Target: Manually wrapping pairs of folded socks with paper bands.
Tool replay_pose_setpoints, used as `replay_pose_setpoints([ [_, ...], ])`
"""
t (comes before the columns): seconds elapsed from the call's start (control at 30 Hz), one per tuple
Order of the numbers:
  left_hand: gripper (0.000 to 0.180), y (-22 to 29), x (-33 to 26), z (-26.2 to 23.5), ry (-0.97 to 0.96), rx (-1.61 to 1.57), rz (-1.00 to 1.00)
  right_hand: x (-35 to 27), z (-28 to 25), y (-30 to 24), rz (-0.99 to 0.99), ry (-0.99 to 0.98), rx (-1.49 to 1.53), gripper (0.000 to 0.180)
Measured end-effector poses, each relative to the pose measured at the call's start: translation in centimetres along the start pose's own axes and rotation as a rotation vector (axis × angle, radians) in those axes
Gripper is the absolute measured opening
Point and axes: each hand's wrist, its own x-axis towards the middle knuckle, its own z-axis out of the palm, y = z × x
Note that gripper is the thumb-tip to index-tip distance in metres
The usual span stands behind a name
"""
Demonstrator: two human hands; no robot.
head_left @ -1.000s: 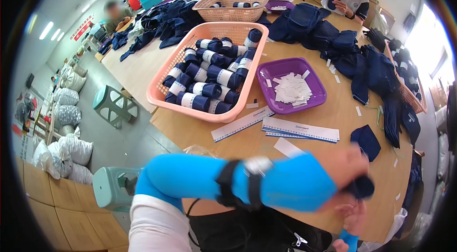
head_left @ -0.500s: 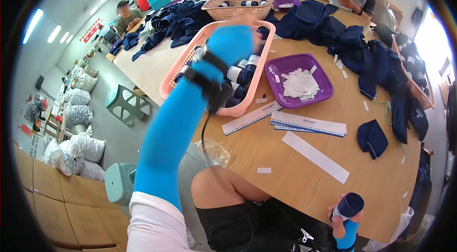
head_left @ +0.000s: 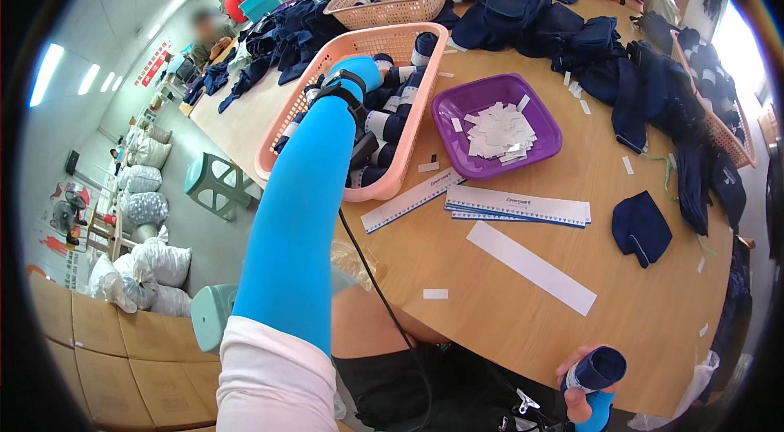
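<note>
round wooden table [head_left: 490, 301] – bearing a long pink plastic basket [head_left: 287, 118] of rolled navy cloth bundles with white bands [head_left: 390, 126], and beside it a purple square plastic tray [head_left: 545, 131] of white paper slips. left hand [head_left: 359, 73], in a bright blue sleeve with a black wrist strap, reaches into the basket among the bundles; its grasp cannot be told. right hand [head_left: 581, 391] at the table's near edge – fingers closed round one rolled navy bundle [head_left: 598, 368].
</note>
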Motion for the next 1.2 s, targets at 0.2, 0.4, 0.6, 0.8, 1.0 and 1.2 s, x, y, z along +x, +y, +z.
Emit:
replay_pose_setpoints([
  [0.2,0.058,-0.1,0.6,1.8,0.132,0.067,0.205,0.1,0.0,0.5,-0.039,-0.022,0.018,0.065],
  [0.4,0.063,-1.5,-0.3,1.0,0.299,-0.323,0.036,0.1,0.1,0.4,-0.079,-0.023,0.054,0.063],
  [0.6,0.065,-1.6,-1.8,-1.2,0.794,-0.567,0.129,0.1,-0.2,0.7,-0.105,-0.036,-0.009,0.065],
  [0.8,0.062,-2.7,-1.2,-2.4,0.601,-1.177,0.513,0.2,-0.1,0.7,-0.104,-0.056,-0.054,0.07],
  [1.0,0.045,-1.7,-3.3,-3.4,0.315,-1.525,0.764,0.4,0.3,0.3,-0.078,0.001,-0.008,0.062],
  [1.2,0.035,-1.5,-2.9,-2.4,0.216,-1.414,0.786,0.2,0.4,0.3,-0.077,-0.016,0.018,0.063],
])
